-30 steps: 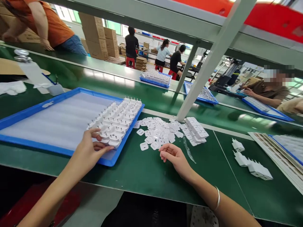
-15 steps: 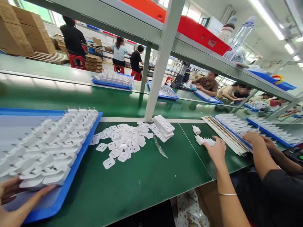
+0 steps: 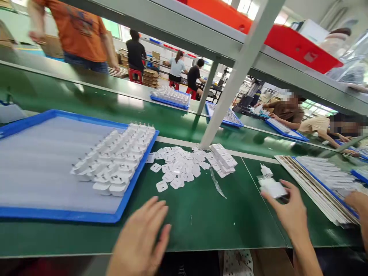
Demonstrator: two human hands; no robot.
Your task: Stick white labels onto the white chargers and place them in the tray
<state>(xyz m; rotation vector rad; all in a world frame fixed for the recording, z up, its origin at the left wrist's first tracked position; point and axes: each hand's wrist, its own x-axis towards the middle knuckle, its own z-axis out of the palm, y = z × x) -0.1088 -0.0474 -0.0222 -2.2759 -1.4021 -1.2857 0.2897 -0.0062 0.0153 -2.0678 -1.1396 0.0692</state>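
My left hand [image 3: 143, 234] hovers over the green table's front part, fingers stretched out, holding nothing. My right hand [image 3: 290, 207] has its thumb and fingers around a small block of white plug chargers [image 3: 273, 189], motion-blurred, with a smooth white face up. Just behind it is a single white plug charger [image 3: 266, 171] with two pins. Left of my left hand, a blue-rimmed tray [image 3: 123, 205] bears tight rows of white plug chargers [image 3: 117, 161], pins upward. Flat white square covers [image 3: 178, 165] with slots lie in a loose pile between my hands.
Stacked white blocks [image 3: 223, 159] stand by the shelf post [image 3: 230, 88]. A clear plastic strip [image 3: 217, 184] lies nearby. At right, a co-worker's hand [image 3: 358, 201] is over another tray of white parts [image 3: 324, 176]. A person in an orange shirt [image 3: 82, 32] stands across the line.
My left hand has left the tray's chargers and moved right over the table. My right hand has gripped and turned the charger block. The view has swung left; an orange-shirted person appears.
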